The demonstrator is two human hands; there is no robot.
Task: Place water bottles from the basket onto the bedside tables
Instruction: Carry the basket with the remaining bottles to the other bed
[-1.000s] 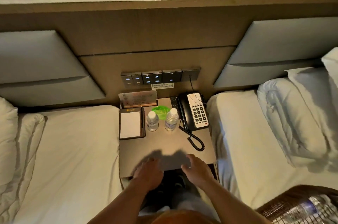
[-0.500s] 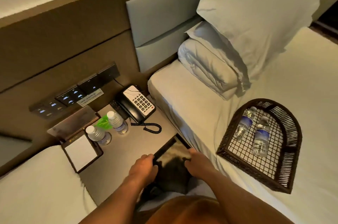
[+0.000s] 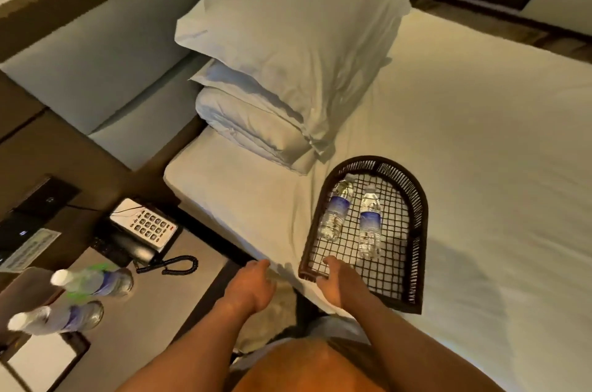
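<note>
**Your right hand is now at the basket**

Compared with half a second ago, your view is turned further to the right: the basket (image 3: 413, 199) now sits near the middle of the picture and the bedside table (image 3: 179, 302) is pushed to the lower left. Your right hand (image 3: 341, 284) has left the space in front of the table and now lies on the near left corner of the basket, on its rim. Your left hand (image 3: 251, 284) is just left of the basket, over the edge of the bed (image 3: 480, 167), and touches nothing that I can see.

The fingers of your right hand are curled over the basket rim and kept close together; whether they grip it firmly, I cannot tell. The fingers of your left hand are bent loosely and hold nothing.

Inside the basket lie two water bottles, side by side, with caps pointing away from you: the left bottle (image 3: 336, 213) and the right bottle (image 3: 370, 225). Both are beyond your right fingertips, near but not touching; the left one is nearer to them.

Far left of the basket, two more bottles stand on the bedside table: one (image 3: 96, 282) behind, one (image 3: 61, 318) in front. One telephone (image 3: 144, 226) stands there too. Behind the basket lie two stacked pillows (image 3: 288, 48).
</note>
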